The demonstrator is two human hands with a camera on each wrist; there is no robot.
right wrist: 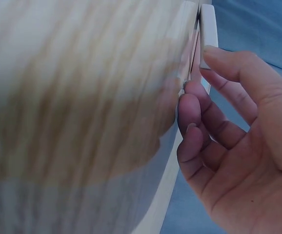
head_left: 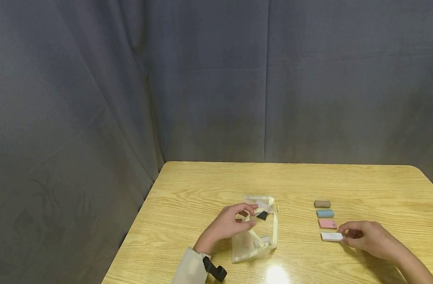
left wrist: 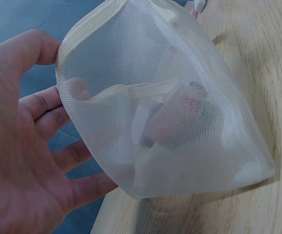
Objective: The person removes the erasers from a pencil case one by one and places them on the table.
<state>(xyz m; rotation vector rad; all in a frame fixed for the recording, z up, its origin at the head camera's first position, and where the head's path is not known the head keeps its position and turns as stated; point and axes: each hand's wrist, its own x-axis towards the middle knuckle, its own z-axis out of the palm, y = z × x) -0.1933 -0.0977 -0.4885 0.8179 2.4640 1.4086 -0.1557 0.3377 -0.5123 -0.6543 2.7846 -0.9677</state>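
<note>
wooden table (head_left: pixel 195 181) — right hand (head_left: pixel 370 238) pinched round slim white block (head_left: pixel 331 237), left hand (head_left: pixel 229 223) loose against sheer mesh pouch (head_left: pixel 241 248)

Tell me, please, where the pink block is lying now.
In the head view, the pink block lies on the right side of the table, between the blue block and the white block that the right hand pinches.

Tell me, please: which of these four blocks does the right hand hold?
The white block, at the row's near end: the right hand pinches it, while the pink block, the blue block and the brown block lie beyond it.
</note>
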